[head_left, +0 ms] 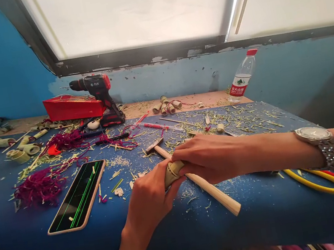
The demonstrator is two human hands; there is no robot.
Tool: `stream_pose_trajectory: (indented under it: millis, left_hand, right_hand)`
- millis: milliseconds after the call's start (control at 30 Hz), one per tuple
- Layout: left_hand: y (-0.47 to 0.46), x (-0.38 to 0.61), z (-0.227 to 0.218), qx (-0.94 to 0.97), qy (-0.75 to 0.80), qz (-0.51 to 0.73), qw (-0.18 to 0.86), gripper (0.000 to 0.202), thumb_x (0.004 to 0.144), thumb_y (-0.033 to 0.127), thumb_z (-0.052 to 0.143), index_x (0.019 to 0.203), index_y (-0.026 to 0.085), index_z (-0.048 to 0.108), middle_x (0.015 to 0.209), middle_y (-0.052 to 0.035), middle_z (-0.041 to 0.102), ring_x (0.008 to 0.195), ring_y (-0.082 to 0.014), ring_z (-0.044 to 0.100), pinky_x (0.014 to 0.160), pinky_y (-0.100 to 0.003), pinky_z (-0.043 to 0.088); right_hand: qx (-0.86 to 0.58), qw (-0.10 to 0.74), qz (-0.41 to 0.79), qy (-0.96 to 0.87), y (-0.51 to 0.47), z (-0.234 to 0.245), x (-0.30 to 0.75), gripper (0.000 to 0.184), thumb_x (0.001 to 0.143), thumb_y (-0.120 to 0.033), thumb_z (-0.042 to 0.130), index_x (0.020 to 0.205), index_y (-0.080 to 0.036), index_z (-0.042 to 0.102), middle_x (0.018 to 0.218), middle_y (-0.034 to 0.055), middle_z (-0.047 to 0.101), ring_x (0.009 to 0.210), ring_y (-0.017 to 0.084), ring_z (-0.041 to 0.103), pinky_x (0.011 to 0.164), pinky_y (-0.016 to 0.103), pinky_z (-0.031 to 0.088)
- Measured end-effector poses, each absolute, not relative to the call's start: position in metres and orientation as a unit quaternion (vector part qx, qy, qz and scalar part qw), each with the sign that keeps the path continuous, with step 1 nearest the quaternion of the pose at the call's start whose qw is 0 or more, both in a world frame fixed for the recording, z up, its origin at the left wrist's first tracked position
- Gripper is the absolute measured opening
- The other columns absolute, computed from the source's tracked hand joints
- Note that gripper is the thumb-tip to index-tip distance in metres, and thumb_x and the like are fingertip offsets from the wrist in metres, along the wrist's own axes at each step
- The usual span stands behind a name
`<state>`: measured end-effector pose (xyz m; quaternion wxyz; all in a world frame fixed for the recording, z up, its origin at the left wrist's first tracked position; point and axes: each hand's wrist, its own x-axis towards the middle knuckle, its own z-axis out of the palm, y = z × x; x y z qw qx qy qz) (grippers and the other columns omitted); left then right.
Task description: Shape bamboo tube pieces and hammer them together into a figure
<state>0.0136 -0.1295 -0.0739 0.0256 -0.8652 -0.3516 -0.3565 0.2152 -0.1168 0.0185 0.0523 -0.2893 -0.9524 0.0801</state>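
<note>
Between my two hands is a short, pale green bamboo piece (173, 173), held tilted above the table. My left hand (149, 194) is closed around its left side. My right hand (204, 157) is closed over its upper right end, and the fingers hide that end. A hammer (219, 195) with a wooden handle lies on the blue table (172, 231) beneath my hands. Its metal head (154, 145) shows just beyond them. To the left of my left hand lies a phone (78, 197) with green lines on its dark screen.
A cordless drill (101, 97) stands by a red box (72, 108) at the back left. Purple string (41, 186) and bamboo pieces (20, 154) lie left. Bamboo tubes (167, 107) and a water bottle (242, 78) are at the back. Yellow scissor handles (319, 184) lie right, amid shavings.
</note>
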Motion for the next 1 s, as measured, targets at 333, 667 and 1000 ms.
stream_pose_trajectory:
  millis: [333,667,1000]
  left_hand:
    - [-0.129,0.018,-0.075,-0.870,-0.360,-0.328,0.076,0.033,0.101,0.040,0.042,0.118,0.014,0.054,0.085,-0.0065,0.072,0.073,-0.0194,0.072,0.060,-0.027,0.047]
    - [-0.132,0.017,-0.073,-0.868,-0.376,-0.314,0.076,0.030,0.098,0.039,0.050,0.118,0.015,0.054,0.085,-0.0053,0.073,0.076,-0.0212,0.073,0.060,-0.027,0.046]
    - [-0.133,0.019,-0.070,-0.867,-0.407,-0.281,0.060,0.030,0.098,0.041,0.049,0.117,0.019,0.055,0.091,-0.0059,0.074,0.079,-0.0240,0.073,0.060,-0.027,0.045]
  right_hand:
    - [-0.372,0.076,0.179,-0.908,-0.113,0.013,0.215,0.019,0.087,-0.017,0.054,0.069,-0.017,0.055,0.055,-0.0054,0.041,0.049,0.008,0.032,0.048,0.026,0.024]
    - [-0.372,0.072,0.393,-0.838,-0.108,0.016,0.219,0.028,0.091,-0.031,0.053,0.068,-0.016,0.056,0.053,-0.0040,0.050,0.046,0.009,0.050,0.044,0.021,0.037]
    - [-0.358,0.073,0.337,-0.868,-0.106,0.006,0.225,0.043,0.095,-0.042,0.049,0.061,-0.016,0.053,0.049,-0.0045,0.049,0.044,0.007,0.043,0.045,0.023,0.032]
